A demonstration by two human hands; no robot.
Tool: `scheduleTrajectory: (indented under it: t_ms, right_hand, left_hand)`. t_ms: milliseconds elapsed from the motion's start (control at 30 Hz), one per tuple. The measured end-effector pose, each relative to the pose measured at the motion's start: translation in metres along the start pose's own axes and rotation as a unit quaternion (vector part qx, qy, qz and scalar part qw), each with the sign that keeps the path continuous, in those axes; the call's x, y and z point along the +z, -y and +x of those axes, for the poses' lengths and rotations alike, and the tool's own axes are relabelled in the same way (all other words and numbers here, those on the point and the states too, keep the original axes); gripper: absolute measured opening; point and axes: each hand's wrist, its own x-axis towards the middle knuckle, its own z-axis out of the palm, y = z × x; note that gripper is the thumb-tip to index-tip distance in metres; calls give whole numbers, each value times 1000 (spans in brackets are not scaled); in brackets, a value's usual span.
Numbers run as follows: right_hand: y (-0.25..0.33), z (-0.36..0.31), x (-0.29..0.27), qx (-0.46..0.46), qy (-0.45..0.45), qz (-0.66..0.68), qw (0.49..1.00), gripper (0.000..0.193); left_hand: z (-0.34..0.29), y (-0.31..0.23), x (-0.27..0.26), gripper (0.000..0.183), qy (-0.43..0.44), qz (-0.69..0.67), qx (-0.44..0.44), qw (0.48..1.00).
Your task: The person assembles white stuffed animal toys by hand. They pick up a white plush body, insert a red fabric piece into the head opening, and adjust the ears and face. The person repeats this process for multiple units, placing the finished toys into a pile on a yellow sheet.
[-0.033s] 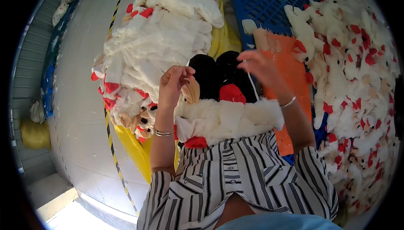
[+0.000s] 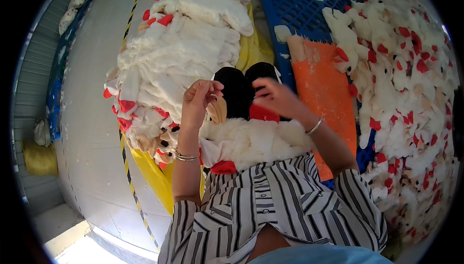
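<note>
My right hand (image 2: 278,99) was smeared with motion, so I couldn't tell what its fingers pinched, if anything. My left hand (image 2: 197,103) covered part of the tan piece (image 2: 218,111) on the plush toy (image 2: 251,133) in my lap, and the toy's lower half was hidden behind my striped shirt (image 2: 270,206). The heap of white plush pieces (image 2: 406,90) on my right ran off into the dark rim. The yellow sack (image 2: 38,157) far left was too small to read.

Plush piles (image 2: 183,56) flanking; grey floor (image 2: 92,133) leftward.
</note>
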Motion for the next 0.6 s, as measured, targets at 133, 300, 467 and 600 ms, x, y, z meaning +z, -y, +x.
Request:
scheduleTrajectory:
  t_ms: [133, 300, 467, 600]
  right_hand:
    - [-42, -9, 94, -90, 168, -264, 946, 67]
    - [-40, -3, 87, -38, 263, -168, 949, 34]
    - [1, 20, 36, -16, -14, 158, 987, 21]
    - [44, 27, 36, -17, -104, 365, 925, 23]
  left_hand:
    - [-11, -6, 6, 23, 16, 44, -23, 999]
    - [-24, 1, -27, 22, -5, 61, -41, 997]
    - [-42, 8, -31, 80, 130, 38, -78, 988]
    - [-46, 21, -2, 109, 165, 8, -6, 986]
